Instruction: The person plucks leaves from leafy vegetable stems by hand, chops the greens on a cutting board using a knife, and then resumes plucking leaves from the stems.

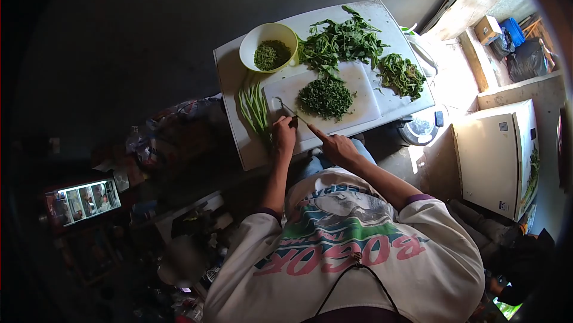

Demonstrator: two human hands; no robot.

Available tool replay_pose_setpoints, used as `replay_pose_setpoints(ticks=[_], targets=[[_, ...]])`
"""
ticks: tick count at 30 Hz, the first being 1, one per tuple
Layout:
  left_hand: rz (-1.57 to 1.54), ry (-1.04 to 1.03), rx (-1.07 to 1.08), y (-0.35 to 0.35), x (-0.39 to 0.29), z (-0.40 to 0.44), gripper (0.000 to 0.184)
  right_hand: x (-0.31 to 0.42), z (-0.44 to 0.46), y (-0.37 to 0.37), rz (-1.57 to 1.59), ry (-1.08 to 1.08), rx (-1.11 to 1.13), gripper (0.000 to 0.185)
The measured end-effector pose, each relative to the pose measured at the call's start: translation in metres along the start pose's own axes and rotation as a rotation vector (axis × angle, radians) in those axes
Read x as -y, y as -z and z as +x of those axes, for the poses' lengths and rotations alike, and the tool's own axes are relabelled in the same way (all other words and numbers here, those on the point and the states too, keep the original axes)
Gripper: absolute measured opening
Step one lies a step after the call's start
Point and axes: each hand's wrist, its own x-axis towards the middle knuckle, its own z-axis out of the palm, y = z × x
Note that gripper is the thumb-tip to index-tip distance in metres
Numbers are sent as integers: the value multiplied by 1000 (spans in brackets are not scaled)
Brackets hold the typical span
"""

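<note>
A knife (pixel 302 119) lies in the grip of my right hand (pixel 339 149), its blade slanting up and left over the near-left part of the white cutting board (pixel 364 111). My left hand (pixel 284 132) is closed beside the blade at the board's near-left corner; what its fingers hold is too small and dark to make out. A heap of finely chopped greens (pixel 325 98) rests on the board. Long green stalks (pixel 255 108) lie left of the board, close to my left hand.
A yellow-rimmed bowl (pixel 244 54) with chopped greens stands at the table's back left. Leafy greens (pixel 346 39) spread along the back, and a smaller leafy pile (pixel 403 76) sits at right. Beyond the white table (pixel 239 138) are a lidded bucket (pixel 418 130) and a white fridge (pixel 489 156).
</note>
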Motion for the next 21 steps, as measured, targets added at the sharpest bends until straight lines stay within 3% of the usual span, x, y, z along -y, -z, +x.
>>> replay_pose_setpoints(ticks=[4,10,16,19,21], targets=[[-40,2,-8,-9,8,1,18,-10,-6,-8,11,-24,25,90],[-23,-46,-41,-12,10,-2,23,-34,33,-42,-22,183,-273,80],[39,-22,-2,-8,6,1,21,-12,19,-14,41,105,-153,81],[-74,85,32,-12,9,1,22,-7,4,-6,0,56,-83,85],[-72,-36,-94,-14,14,2,22,-6,-3,-2,-42,16,-5,86]])
